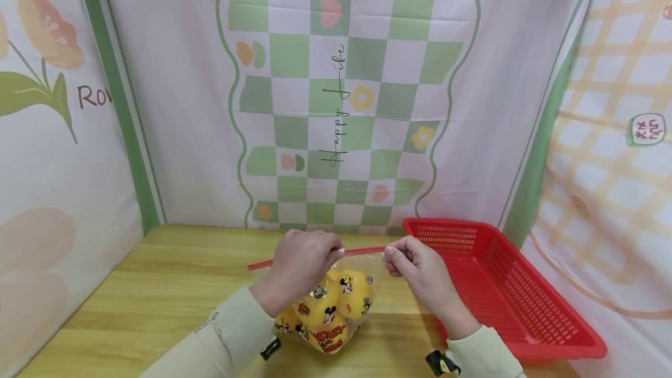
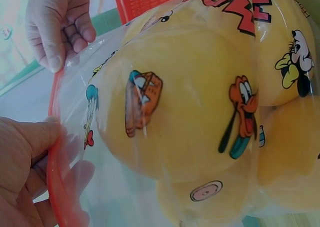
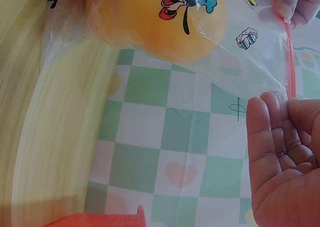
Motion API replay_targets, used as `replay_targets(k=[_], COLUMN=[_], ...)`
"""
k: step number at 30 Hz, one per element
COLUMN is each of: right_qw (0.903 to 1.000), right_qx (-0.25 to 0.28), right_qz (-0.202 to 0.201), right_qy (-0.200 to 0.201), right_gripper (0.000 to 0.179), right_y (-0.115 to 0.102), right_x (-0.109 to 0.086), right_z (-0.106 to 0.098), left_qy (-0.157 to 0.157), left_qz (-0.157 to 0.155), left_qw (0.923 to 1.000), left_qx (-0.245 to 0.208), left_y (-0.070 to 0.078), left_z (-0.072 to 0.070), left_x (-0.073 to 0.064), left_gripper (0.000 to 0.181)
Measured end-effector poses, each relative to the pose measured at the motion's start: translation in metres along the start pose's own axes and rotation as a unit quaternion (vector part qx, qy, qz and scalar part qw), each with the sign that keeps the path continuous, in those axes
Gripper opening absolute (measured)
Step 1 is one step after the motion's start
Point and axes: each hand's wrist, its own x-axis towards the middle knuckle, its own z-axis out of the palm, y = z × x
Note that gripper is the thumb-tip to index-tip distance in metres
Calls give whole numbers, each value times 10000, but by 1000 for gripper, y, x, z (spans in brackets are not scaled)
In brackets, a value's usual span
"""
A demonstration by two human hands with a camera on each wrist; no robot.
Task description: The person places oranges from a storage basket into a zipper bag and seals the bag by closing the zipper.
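A clear zip bag [image 1: 375, 267] with a red zip strip [image 1: 362, 249] and printed cartoon figures hangs over the wooden table. Inside it are several round yellow-orange things [image 2: 165, 107]; their exact kind is unclear through the plastic. My left hand [image 1: 304, 267] pinches the strip along its middle, where a small white slider [image 3: 286, 21] shows at the fingertips. At the bag's right top corner, my right hand [image 1: 418, 267] grips the end of the strip between thumb and index finger. In the right wrist view its other fingers are loosely bent. The left hand hides part of the strip.
A red plastic basket [image 1: 530, 331] with perforated walls stands on the right of the wooden table [image 1: 157, 296], close to my right forearm. Printed curtains [image 1: 367, 104] enclose the back and both sides.
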Motion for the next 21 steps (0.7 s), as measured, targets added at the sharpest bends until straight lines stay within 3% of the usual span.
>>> replay_targets(k=[21], right_qw=[9999], right_qx=[-69], right_qz=[16], right_qy=[86], right_gripper=[11], right_y=[3], right_x=[1], right_z=[1], left_qy=[111], left_qz=[-141], left_qw=[9998], left_qx=[-111], left_y=[-11], left_z=[-5], left_x=[-14], left_gripper=[9])
